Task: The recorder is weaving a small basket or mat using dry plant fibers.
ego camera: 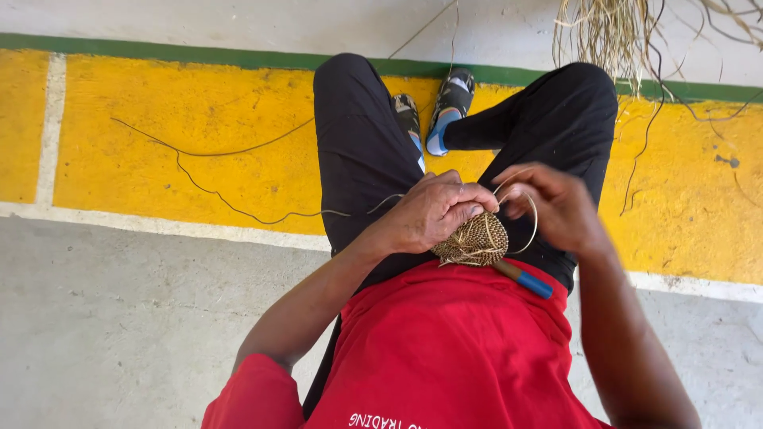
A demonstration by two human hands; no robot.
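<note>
Item: small woven disc (474, 238), tan fibre, coiled, over the lap just above the red shirt hem. L hand (433, 213) fingers curled tight over disc's upper-left edge, clamping it; R hand (556, 205) pinches a thin pale strand (531, 226) looping from disc's right rim. Judged: keep coil flat, strand taut, stitch close to previous row. Blue-tipped tool handle (523, 278) pokes out below-right of disc, partly hidden. Beyond disc: black trousers, crossed feet in sandals (453, 99); loose fibre bundle (612, 32) far upper right of disc; stray strand (230, 179) on yellow floor band left of disc, may snag
</note>
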